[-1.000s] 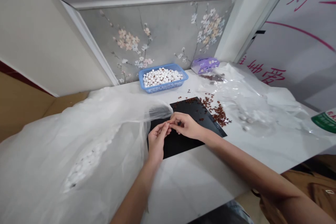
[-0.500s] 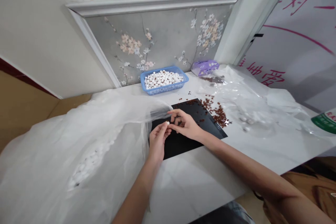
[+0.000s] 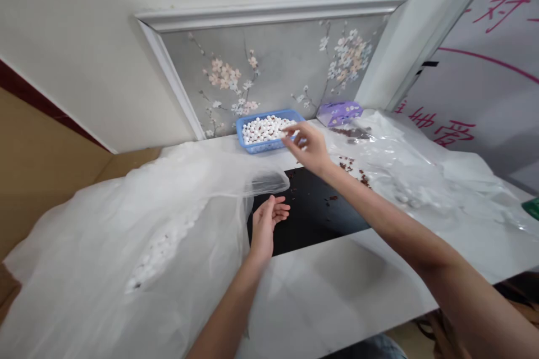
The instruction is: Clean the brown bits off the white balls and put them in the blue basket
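Note:
My right hand (image 3: 307,146) is raised at the front right of a blue plastic basket (image 3: 256,150). Its thumb and forefinger are pinched around a small white ball, mostly lost against the white balls (image 3: 267,128) that fill the basket. Some of those balls show brown spots. Lower down, my left hand (image 3: 270,221) hovers over a black sheet (image 3: 311,224), fingers loosely apart and nothing visible in them. Small brown star-like pieces (image 3: 347,164) lie scattered at the sheet's far right, partly hidden by my right forearm.
A large translucent bag (image 3: 105,224) with white balls inside covers the table's left, its edge (image 3: 269,182) lapping onto the black sheet. Clear plastic bags (image 3: 412,168) spread over the right side. A purple packet (image 3: 340,114) stands against the wall beside the basket.
My hands have come apart. The right one has moved up and away to the basket, while the left one has let go of the white ball and loosened. The view has shifted slightly.

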The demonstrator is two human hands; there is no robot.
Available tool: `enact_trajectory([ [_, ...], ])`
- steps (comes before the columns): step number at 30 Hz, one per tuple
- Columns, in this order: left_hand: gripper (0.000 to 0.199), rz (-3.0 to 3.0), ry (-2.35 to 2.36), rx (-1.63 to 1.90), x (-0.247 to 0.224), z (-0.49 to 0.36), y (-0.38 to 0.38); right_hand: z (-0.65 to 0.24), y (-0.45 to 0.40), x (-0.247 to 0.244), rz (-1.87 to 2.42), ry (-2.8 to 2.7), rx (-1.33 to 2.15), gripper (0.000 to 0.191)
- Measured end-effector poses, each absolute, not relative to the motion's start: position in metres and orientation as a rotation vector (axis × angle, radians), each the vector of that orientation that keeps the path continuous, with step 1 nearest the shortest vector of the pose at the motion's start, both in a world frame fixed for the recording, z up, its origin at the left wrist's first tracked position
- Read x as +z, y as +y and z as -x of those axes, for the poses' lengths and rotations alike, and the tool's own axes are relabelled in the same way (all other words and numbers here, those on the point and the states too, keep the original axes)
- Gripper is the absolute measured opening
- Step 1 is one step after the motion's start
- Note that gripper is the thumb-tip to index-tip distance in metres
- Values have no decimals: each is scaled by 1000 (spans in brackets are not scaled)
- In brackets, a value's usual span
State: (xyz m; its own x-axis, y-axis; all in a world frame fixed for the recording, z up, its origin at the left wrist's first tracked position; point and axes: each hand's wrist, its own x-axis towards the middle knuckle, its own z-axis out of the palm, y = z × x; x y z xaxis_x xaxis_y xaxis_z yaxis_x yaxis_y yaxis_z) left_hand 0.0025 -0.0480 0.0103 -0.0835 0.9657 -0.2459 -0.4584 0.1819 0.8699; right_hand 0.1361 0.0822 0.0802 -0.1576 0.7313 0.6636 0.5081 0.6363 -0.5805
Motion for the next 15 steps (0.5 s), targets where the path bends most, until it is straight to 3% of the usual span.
enact_trajectory([
  [6, 30, -744, 1088, 1295, 9, -5, -51, -93, 149, 113, 1215, -2046, 148, 34],
  [12, 26, -792, 1111, 1316, 2, -5, -54, -10, 35, 115, 204, -2616, 445, 20],
  [15, 23, -761, 1060, 1401, -4, -5, -57, 34, -13, 99, -142, -2807, 407, 20],
])
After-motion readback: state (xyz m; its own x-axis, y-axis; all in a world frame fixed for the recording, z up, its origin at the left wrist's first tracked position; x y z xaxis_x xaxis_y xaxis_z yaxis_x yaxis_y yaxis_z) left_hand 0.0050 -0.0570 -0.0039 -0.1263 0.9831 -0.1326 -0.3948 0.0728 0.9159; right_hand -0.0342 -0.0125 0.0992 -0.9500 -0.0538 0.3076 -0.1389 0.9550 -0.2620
